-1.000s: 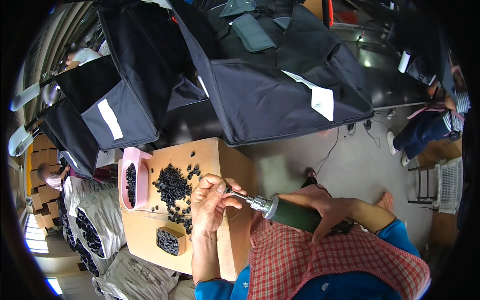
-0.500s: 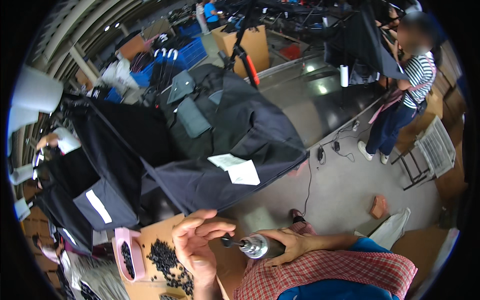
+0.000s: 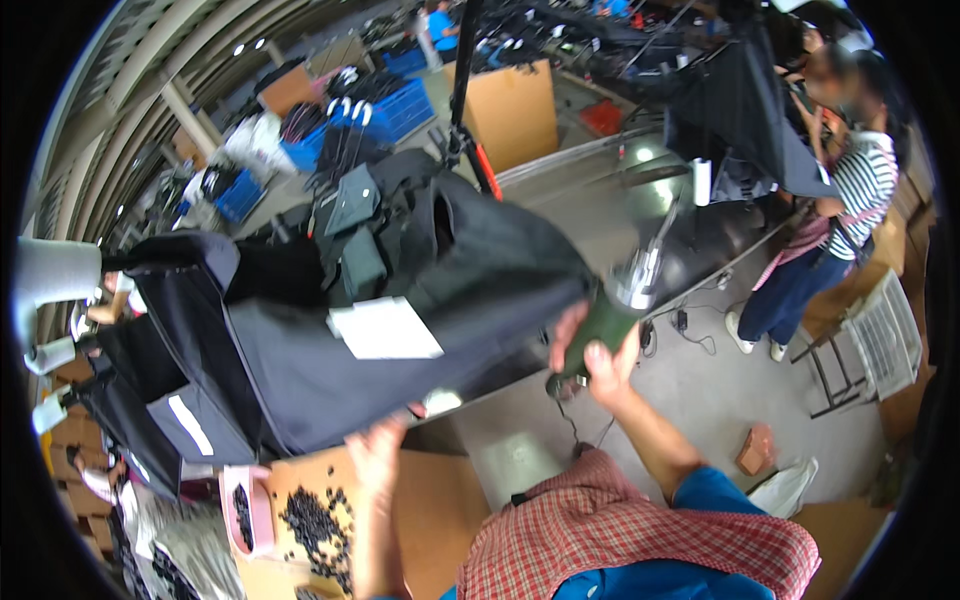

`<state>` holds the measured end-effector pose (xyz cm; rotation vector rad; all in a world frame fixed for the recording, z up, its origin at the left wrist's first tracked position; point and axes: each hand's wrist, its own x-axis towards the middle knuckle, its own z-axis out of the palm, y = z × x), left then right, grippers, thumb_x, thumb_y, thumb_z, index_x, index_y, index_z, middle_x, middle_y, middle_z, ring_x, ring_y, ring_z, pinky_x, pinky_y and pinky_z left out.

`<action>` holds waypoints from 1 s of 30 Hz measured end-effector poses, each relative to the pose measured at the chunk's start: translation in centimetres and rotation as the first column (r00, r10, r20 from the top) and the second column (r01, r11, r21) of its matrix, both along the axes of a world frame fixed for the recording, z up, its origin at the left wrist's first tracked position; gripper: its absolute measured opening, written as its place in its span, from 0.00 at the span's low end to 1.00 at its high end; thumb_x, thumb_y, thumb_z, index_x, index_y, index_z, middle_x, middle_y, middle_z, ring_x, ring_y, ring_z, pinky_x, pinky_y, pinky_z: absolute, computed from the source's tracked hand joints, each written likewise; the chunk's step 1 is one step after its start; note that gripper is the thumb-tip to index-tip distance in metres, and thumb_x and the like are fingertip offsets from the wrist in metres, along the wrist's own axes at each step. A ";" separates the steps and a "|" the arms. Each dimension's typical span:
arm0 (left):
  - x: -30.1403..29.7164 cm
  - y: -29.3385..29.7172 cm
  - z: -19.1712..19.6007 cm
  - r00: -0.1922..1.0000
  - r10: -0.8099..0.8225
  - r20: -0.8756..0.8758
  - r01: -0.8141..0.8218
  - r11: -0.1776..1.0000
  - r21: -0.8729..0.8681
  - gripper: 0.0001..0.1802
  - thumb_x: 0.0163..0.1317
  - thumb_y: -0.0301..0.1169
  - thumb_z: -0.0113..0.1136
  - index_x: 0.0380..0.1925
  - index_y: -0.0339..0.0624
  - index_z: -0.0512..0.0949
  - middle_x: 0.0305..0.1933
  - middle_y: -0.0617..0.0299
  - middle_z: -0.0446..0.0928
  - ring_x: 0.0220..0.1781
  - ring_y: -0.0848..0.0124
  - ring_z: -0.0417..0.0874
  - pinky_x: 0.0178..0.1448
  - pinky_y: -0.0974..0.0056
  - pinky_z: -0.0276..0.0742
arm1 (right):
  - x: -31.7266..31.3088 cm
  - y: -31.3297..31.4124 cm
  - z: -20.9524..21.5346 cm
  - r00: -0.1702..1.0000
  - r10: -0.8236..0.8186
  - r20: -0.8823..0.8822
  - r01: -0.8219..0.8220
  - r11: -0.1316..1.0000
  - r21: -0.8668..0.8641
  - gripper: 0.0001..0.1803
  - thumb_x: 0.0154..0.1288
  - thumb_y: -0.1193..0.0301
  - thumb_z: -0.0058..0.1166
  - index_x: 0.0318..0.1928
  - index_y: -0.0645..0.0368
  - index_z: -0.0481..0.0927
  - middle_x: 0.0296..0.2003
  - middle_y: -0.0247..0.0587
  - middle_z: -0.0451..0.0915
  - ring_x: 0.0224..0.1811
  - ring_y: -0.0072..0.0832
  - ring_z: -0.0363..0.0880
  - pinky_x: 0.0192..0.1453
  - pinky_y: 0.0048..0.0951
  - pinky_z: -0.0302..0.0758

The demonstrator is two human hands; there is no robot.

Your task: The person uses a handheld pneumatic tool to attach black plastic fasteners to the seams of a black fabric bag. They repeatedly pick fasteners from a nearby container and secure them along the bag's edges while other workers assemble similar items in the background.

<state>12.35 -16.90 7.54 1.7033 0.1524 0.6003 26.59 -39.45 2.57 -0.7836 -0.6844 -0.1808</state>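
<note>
My right hand [image 3: 608, 372] is wrapped round a dark green power screwdriver [image 3: 597, 325], whose blurred silver nose points up and away to the right. The tool is beside the right corner of a large black fabric piece [image 3: 330, 390] with folded panels. White paper sheets [image 3: 385, 328] lie on that fabric. My left hand [image 3: 376, 455] is at the fabric's near lower edge; its fingers are blurred and partly hidden there, so their grip is unclear. Below and left of it, small black plastic parts [image 3: 312, 518] are heaped on a cardboard surface [image 3: 430, 510].
A pink container [image 3: 262, 515] with black parts stands left of the heap. More black fabric pieces [image 3: 215, 410] hang at the left. Across the shiny dark table [image 3: 560, 205], a person in a striped shirt [image 3: 862, 180] handles black fabric. A metal-framed chair [image 3: 880, 330] and cables [image 3: 690, 335] are at the right.
My right hand has swung the screwdriver up and right, away from my left hand. My left hand has gone to the fabric's lower edge. The fabric and papers have shifted left.
</note>
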 end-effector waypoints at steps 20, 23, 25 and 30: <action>9.6 3.1 -2.4 0.918 0.395 -0.008 -0.111 0.278 0.954 0.31 0.53 0.31 0.63 0.58 0.32 0.69 0.52 0.49 0.75 0.60 0.54 0.72 0.67 0.53 0.64 | 12.0 6.2 14.7 0.912 0.207 0.354 -0.227 0.974 0.016 0.26 0.67 0.69 0.50 0.60 0.65 0.57 0.46 0.61 0.75 0.20 0.25 0.77 0.23 0.24 0.76; 11.8 6.5 -5.2 0.796 0.552 -0.248 0.273 0.038 0.961 0.39 0.47 0.40 0.66 0.59 0.34 0.68 0.53 0.44 0.75 0.61 0.52 0.71 0.72 0.50 0.54 | 11.2 6.2 14.6 0.904 0.145 0.401 -0.146 0.989 -0.030 0.28 0.67 0.64 0.50 0.59 0.68 0.56 0.46 0.64 0.74 0.20 0.26 0.77 0.22 0.25 0.76; 12.2 8.4 -6.7 0.718 0.596 -0.359 0.317 0.179 0.931 0.29 0.47 0.36 0.63 0.51 0.38 0.73 0.45 0.45 0.78 0.50 0.52 0.78 0.60 0.53 0.71 | 11.2 5.7 14.4 0.900 0.191 0.393 -0.199 0.980 -0.019 0.26 0.65 0.72 0.53 0.59 0.66 0.58 0.45 0.57 0.76 0.22 0.22 0.76 0.25 0.22 0.75; 10.3 9.7 -7.9 0.928 0.360 -0.092 -0.127 0.540 0.832 0.17 0.49 0.25 0.56 0.42 0.37 0.76 0.36 0.46 0.80 0.38 0.52 0.81 0.45 0.56 0.79 | 11.6 5.0 13.6 0.894 0.121 0.431 -0.097 0.992 -0.077 0.29 0.69 0.63 0.47 0.61 0.68 0.56 0.46 0.68 0.74 0.19 0.26 0.77 0.23 0.25 0.76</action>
